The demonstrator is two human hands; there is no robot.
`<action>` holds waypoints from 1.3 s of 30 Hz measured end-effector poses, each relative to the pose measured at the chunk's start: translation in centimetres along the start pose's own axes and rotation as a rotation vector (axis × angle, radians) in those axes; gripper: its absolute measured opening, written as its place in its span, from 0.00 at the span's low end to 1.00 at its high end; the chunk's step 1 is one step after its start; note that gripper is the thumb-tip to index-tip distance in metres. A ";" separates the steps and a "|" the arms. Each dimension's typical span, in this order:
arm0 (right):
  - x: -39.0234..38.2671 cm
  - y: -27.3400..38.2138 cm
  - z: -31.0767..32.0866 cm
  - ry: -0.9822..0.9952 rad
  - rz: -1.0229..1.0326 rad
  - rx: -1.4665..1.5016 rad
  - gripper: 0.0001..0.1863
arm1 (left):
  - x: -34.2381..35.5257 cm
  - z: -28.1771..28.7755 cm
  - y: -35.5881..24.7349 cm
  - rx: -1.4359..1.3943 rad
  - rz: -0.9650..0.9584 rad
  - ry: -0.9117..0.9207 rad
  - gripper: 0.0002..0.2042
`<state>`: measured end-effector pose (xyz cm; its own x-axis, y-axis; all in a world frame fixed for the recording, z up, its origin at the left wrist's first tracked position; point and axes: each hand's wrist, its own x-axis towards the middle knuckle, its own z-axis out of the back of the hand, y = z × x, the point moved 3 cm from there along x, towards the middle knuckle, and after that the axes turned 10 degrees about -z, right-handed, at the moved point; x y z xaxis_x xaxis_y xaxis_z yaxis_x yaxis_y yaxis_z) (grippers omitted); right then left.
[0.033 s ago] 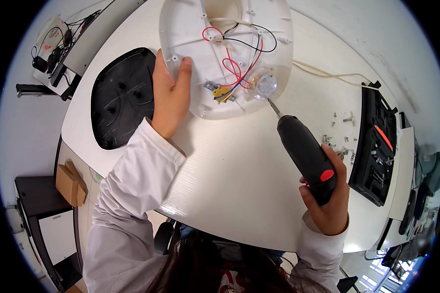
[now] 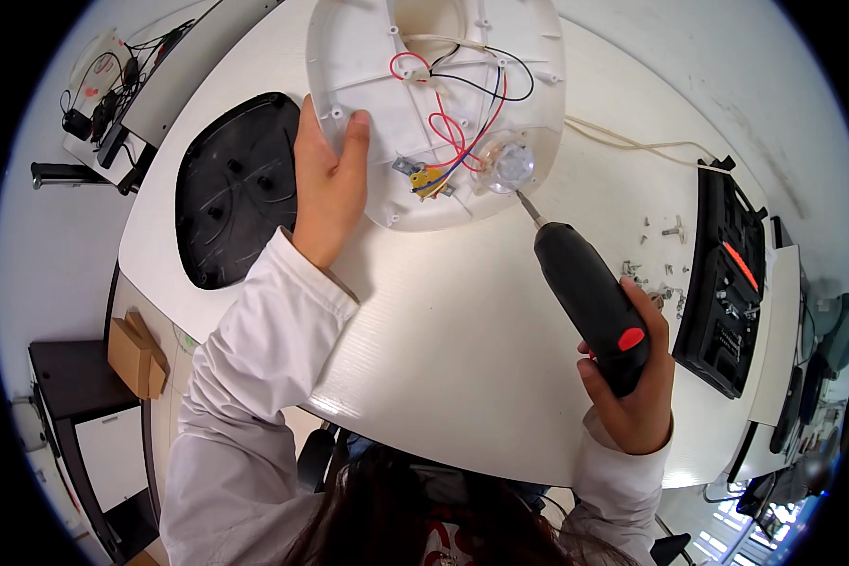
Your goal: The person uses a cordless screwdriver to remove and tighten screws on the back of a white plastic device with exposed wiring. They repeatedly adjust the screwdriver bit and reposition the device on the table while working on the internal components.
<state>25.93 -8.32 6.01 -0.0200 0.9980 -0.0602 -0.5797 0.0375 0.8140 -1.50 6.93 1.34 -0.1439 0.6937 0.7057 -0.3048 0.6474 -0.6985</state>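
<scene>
My left hand (image 2: pixel 333 179) grips the left edge of a white plastic housing (image 2: pixel 368 80), thumb over its ribbed inner side. Red, black and blue wires run across the inside to a yellow component with metal tabs (image 2: pixel 429 181). Beside that component sits a clear round plastic part (image 2: pixel 511 168) at the housing's near right. My right hand (image 2: pixel 637 377) is wrapped round a black electric screwdriver (image 2: pixel 585 292) with a red button. Its bit points up and left, the tip at the lower edge of the clear part; whether it touches a screw cannot be made out.
A black oval cover (image 2: pixel 231 203) lies on the white table (image 2: pixel 434 368) left of my hand. Several loose screws (image 2: pixel 670 271) are scattered at the right, beside an open black tool case (image 2: pixel 722 292). A pale cable (image 2: pixel 632 140) trails from behind the housing toward the case.
</scene>
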 end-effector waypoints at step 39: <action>1.0 2.1 1.2 -0.031 -0.003 -0.114 0.36 | 0.1 0.1 0.1 -0.005 0.003 0.006 0.12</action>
<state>25.64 -7.18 8.38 0.0065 0.9990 -0.0433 -0.6686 0.0366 0.7427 -1.60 6.99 1.36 -0.1390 0.6979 0.7025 -0.3000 0.6464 -0.7015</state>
